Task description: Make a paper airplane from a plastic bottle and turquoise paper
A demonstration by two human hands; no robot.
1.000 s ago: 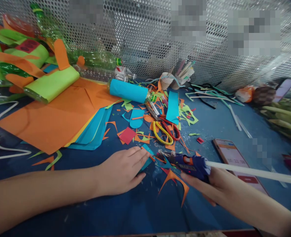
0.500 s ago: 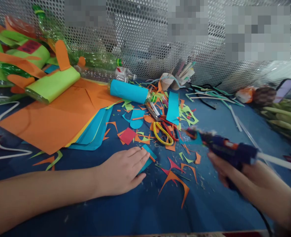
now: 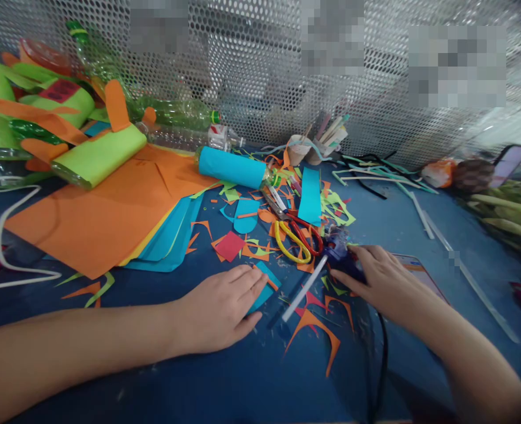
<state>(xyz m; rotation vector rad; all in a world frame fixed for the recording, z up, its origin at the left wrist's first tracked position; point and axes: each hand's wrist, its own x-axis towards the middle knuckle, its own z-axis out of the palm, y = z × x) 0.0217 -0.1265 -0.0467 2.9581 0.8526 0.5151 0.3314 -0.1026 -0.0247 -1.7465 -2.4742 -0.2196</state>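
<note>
My left hand (image 3: pixel 225 309) lies flat with fingers stretched out, its fingertips resting on a small blue paper piece (image 3: pixel 268 287). A thin orange paper strip lies across that piece beside my fingers. To the right, my right hand (image 3: pixel 377 277) is closed around the handle of a dark blue hot glue gun (image 3: pixel 340 253), low at the table surface. A white glue stick (image 3: pixel 304 290) juts from the gun toward me. Yellow-and-red-handled scissors (image 3: pixel 293 241) lie just left of the gun. Under my right forearm, part of a flat phone-like object (image 3: pixel 417 271) shows.
Paper scraps (image 3: pixel 315 330) litter the middle. Beyond lies a blue-wrapped bottle (image 3: pixel 231 166); coloured sheets (image 3: pixel 88 224) and a green-wrapped bottle (image 3: pixel 101 154) are at left. Pen cups (image 3: pixel 299 150) stand before a perforated metal screen (image 3: pixel 251 65). A black cord (image 3: pixel 381 353) trails toward me.
My right hand has moved left and inward with the glue gun, bringing it down near the scissors and turning it so the glue stick points toward me. My left hand stays put.
</note>
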